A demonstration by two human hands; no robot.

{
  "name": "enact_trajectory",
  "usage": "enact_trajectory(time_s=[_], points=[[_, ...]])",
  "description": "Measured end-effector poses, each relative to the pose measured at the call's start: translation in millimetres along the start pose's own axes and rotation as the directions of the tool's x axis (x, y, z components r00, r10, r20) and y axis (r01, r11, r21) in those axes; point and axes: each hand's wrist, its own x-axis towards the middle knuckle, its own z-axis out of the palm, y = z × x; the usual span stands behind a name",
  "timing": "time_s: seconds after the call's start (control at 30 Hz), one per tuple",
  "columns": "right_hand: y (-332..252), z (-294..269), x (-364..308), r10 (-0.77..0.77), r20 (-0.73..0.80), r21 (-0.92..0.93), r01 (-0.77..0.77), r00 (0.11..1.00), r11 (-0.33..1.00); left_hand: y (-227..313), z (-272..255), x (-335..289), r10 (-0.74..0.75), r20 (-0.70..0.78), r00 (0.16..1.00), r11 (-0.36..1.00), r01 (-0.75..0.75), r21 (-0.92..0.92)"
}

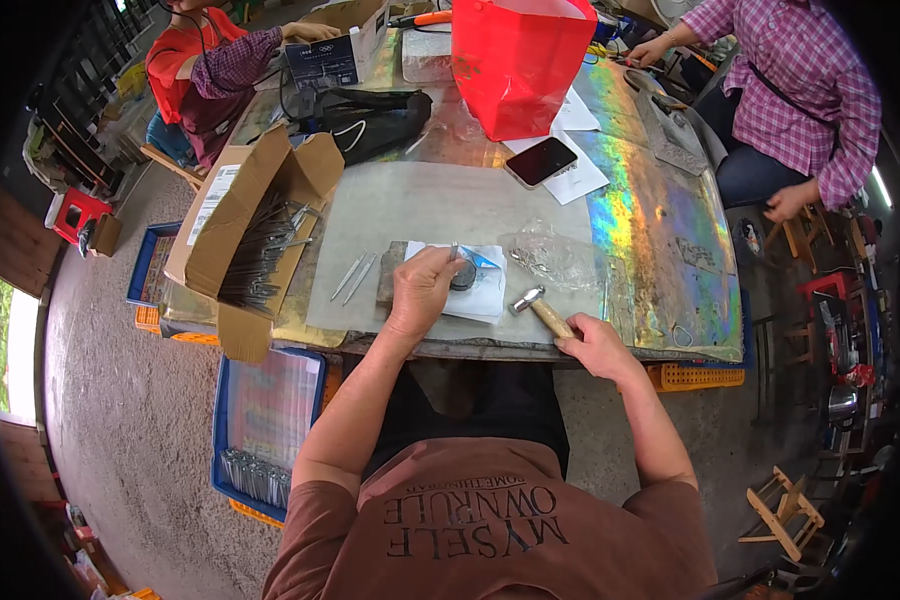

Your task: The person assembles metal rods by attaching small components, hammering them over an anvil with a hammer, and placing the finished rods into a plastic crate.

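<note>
My left hand [425, 288] is closed in a pinch right beside a small dark round block [464, 277]. What its fingers hold is mostly hidden; a short thin tip shows above them. A small blue piece [482, 258] lies just beyond the block. Under these is a white paper pad [482, 308], partly over a grey-brown slab [391, 280]. In my right hand [602, 346], at the table's near edge, is a hammer [550, 318] with a wooden handle, its metal head toward the pad. Two thin metal rods [354, 275] lie left of the slab.
An open cardboard box [205, 250] of thin metal rods stands at the left. Clear plastic film [550, 255] lies right of the pad, a phone [541, 162] and red bag [520, 70] farther back. Two people sit across the table. A blue crate [220, 440] stands below left.
</note>
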Motion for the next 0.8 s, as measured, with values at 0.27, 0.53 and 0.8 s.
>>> enact_trajectory(time_s=[0.27, 0.53, 0.8], points=[[-32.3, -29.7, -20.8, 0.089, 0.304, 0.709, -0.288, 0.949, 0.644, -3.0, -1.8, 1.5, 0.098, 0.005, 0.995, 0.995, -0.098, 0.018], [-85.2, -31.9, -16.9, -0.237, -0.050, 0.606, 0.218, 0.970, 0.765, -0.8, -3.4, -1.8, 0.051, 0.040, 0.998, 0.998, -0.052, 0.028], [-153.0, -91.6, -9.5, -0.475, -0.264, 0.047, 0.503, 0.839, 0.863, -6.1, -3.0, -5.0, 0.057, 0.019, 0.998, 0.998, -0.057, 0.033]])
